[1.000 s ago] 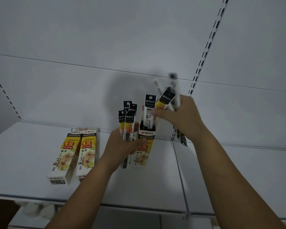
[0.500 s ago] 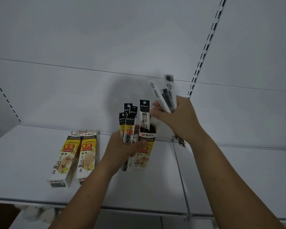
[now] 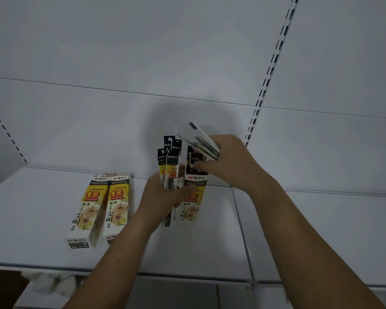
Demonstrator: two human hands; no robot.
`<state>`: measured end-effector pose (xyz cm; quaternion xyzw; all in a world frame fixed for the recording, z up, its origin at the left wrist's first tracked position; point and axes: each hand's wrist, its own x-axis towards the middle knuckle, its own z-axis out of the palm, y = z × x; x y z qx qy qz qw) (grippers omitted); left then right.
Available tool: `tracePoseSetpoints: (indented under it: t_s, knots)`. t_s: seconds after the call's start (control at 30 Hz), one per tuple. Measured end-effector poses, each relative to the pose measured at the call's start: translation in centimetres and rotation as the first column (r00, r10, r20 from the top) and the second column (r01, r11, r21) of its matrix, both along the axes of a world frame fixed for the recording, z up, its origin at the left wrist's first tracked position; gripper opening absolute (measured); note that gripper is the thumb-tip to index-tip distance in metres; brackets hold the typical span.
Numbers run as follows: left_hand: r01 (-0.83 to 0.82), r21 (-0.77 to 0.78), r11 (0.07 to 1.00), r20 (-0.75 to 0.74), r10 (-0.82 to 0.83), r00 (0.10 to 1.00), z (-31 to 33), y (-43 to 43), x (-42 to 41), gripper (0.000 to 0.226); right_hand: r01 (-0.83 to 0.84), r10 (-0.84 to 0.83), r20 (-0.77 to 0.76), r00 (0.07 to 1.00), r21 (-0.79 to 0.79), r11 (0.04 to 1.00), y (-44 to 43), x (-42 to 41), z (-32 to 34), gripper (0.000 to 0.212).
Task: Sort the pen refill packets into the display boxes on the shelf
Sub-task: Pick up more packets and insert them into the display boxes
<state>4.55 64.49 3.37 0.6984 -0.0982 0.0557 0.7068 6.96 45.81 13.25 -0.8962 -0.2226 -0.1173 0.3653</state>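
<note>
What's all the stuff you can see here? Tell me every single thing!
Lying display boxes: two, yellow, white and black, side by side on the shelf's left part.
Upright display box: one, same colours, mid-shelf, behind the left thumb.
Boxed refill packet: at least one, black, sticking out of the upright box's top.
Left-hand refill packets: about four, black tops over yellow, fanned upward.
Right-hand refill packets: several, blurred, black and white, above the upright box.
Shelf: one, white, across the view.
Back panel: white, behind the shelf.
Slotted uprights: two, white with black slots, left and right.
Left hand: grips its packets, thumb on the upright box.
Right hand: grips its bundle.
</note>
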Motion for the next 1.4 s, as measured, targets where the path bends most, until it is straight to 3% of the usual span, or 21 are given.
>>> tracePoseSetpoints:
  t_s: [0.13, 0.3, 0.47, 0.53, 0.67, 0.73, 0.83, 1.0, 1.1, 1.17, 1.23, 1.33, 1.4]
  knots:
    - [-0.011, 0.003, 1.0, 0.002, 0.011, 1.0, 0.0, 0.1, 0.0, 0.015, -0.007, 0.003, -0.05, 0.999, -0.089, 0.996, -0.6, -0.1, -0.5, 0.03]
    - [0.029, 0.031, 0.999, 0.02, -0.029, 0.999, 0.1, -0.1, -0.1, 0.022, 0.013, -0.015, 0.013, 1.0, 0.127, 0.992, -0.6, -0.3, 0.6, 0.015]
    - [0.021, 0.041, 0.999, 0.027, -0.022, 0.999, -0.1, -0.1, 0.0, 0.019, -0.009, 0.005, -0.06, 0.998, -0.067, 0.998, -0.6, 0.3, -0.8, 0.014]
    - [0.016, 0.035, 0.999, 0.024, -0.017, 1.0, -0.2, 0.0, 0.1, 0.019, -0.002, 0.001, -0.062, 0.998, -0.013, 1.0, -0.8, 0.2, -0.8, 0.015]
    - [0.031, 0.035, 0.999, 0.016, -0.032, 0.999, -0.2, -0.1, 0.0, 0.026, 0.05, -0.057, 0.021, 0.998, 0.244, 0.968, -0.5, -0.2, -0.3, 0.016]
    - [0.037, 0.04, 0.999, 0.018, -0.037, 0.999, -0.2, -0.2, 0.0, 0.031, 0.052, -0.063, 0.031, 0.998, 0.274, 0.96, -0.1, 0.0, -0.1, 0.018]
    - [0.049, 0.052, 0.997, 0.03, -0.051, 0.998, -0.1, -0.3, -0.1, 0.033, 0.049, -0.051, 0.006, 0.999, 0.201, 0.978, -0.1, 0.6, -0.2, 0.022]
    - [0.033, 0.056, 0.998, 0.023, -0.034, 0.999, -0.1, 0.0, -0.1, 0.028, 0.008, -0.011, -0.029, 1.0, -0.101, 0.995, -0.3, 1.0, -0.1, 0.019]
    - [0.014, 0.059, 0.998, 0.018, -0.015, 1.0, -0.2, 0.0, 0.0, 0.024, -0.074, 0.061, -0.079, 0.995, -0.175, 0.982, -0.1, 0.9, 0.1, 0.035]
    - [0.018, 0.054, 0.998, 0.016, -0.019, 1.0, -0.2, 0.1, -0.1, 0.024, -0.082, 0.069, -0.07, 0.995, -0.191, 0.978, -0.1, 0.9, 0.2, 0.033]
    - [0.025, 0.055, 0.998, 0.017, -0.026, 1.0, -0.2, 0.2, -0.1, 0.025, -0.045, 0.041, -0.036, 0.999, -0.122, 0.991, -0.4, 1.0, 0.3, 0.014]
    - [0.021, 0.061, 0.998, 0.007, -0.021, 1.0, -0.1, 0.1, -0.2, 0.023, -0.036, 0.036, 0.002, 0.999, 0.043, 0.998, -0.5, 0.6, 0.2, 0.021]
    - [0.018, 0.049, 0.999, -0.001, -0.018, 1.0, 0.0, 0.1, -0.2, 0.019, -0.005, 0.012, -0.063, 0.998, 0.122, 0.993, -0.4, 0.1, 0.0, 0.018]
